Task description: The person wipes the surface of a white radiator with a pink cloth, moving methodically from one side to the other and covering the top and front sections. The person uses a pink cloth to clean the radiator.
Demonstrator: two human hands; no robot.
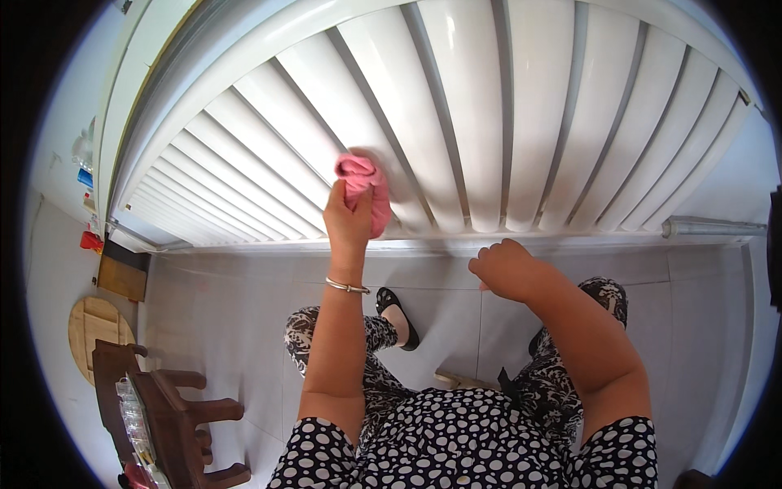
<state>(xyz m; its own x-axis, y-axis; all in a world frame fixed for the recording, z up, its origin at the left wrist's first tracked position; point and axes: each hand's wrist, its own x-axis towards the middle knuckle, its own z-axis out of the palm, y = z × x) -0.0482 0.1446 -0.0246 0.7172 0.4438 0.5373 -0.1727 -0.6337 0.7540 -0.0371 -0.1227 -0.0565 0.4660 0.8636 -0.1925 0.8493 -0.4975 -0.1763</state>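
Observation:
In front of me stands a white radiator [464,122] with wide upright tubes and dark gaps between them. My left hand [349,220], with a bracelet at the wrist, grips a folded pink cloth [376,208]. The cloth lies against the tubes left of the middle, low on the radiator. My right hand [507,270] is curled closed in front of the radiator's lower edge, over the floor and apart from the tubes. Its inner fingers are turned away, so whether it holds anything is hidden.
A low wooden piece [468,380] is partly visible beneath me. Dark wooden furniture [175,399] with clear containers on it stands at the left, by a round wooden board [96,334]. A pale pipe [709,229] runs off the radiator's lower right. Grey tiles [236,318] cover the floor.

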